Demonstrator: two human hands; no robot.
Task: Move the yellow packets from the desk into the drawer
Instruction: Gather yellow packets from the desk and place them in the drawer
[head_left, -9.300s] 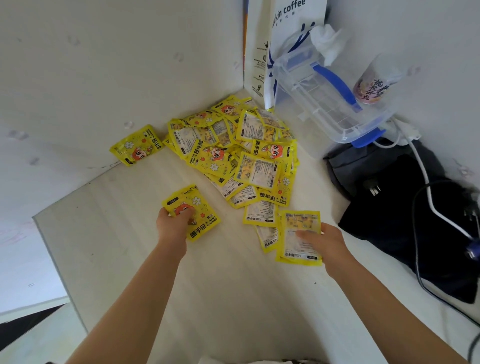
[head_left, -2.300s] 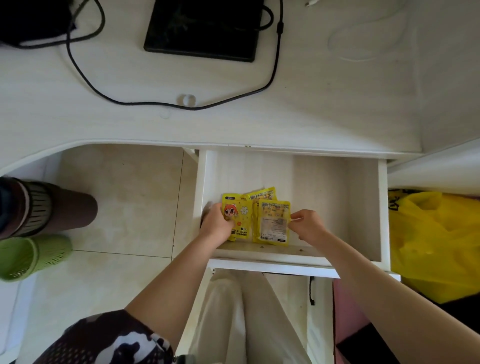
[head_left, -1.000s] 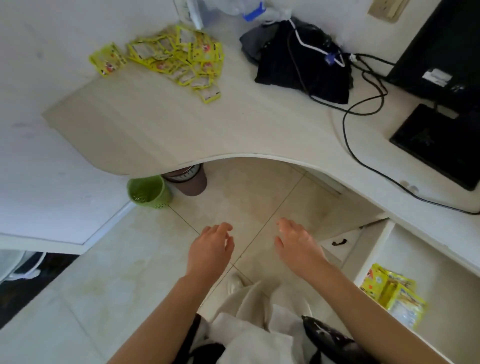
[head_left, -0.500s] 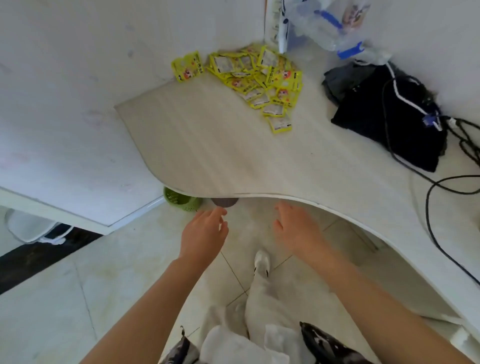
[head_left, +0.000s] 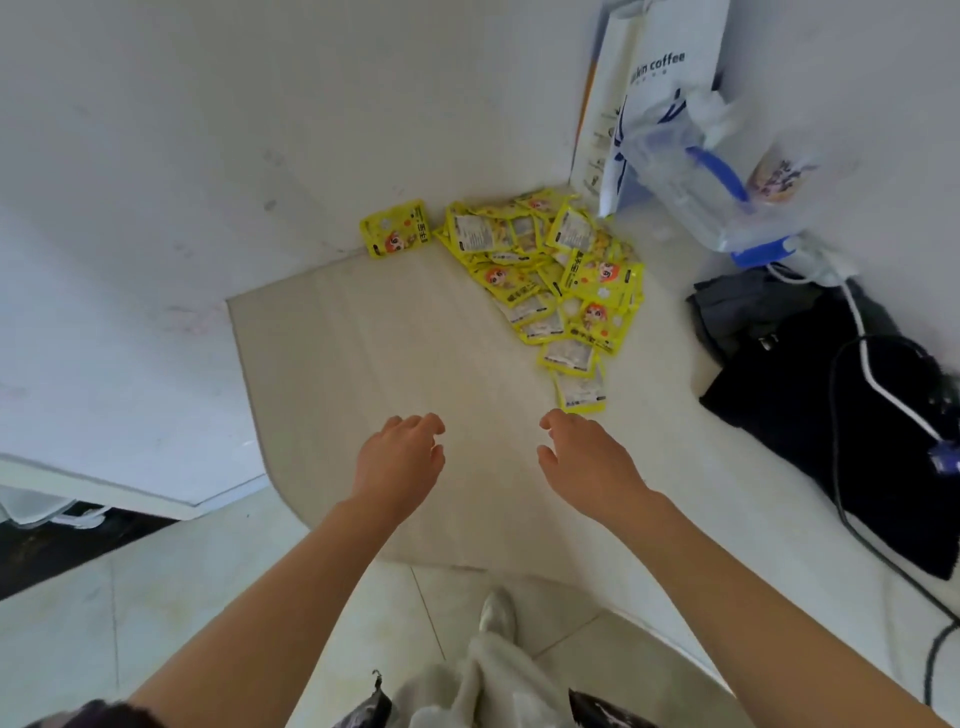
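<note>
The pale wood-grain desk (head_left: 395, 332) carries a black bag (head_left: 810, 374) at the right and a heap of glossy yellow packets (head_left: 550, 275) in the corner. Left hand (head_left: 397, 462) and right hand (head_left: 587, 457) hover empty with relaxed fingers, near the packets.

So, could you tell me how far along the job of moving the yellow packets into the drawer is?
Done: nothing can be confirmed, since the drawer is out of view. In hand: nothing; the left hand and right hand hover open and empty over the desk. Left: a large pile of yellow packets in the corner, plus one stray packet against the wall.
</note>
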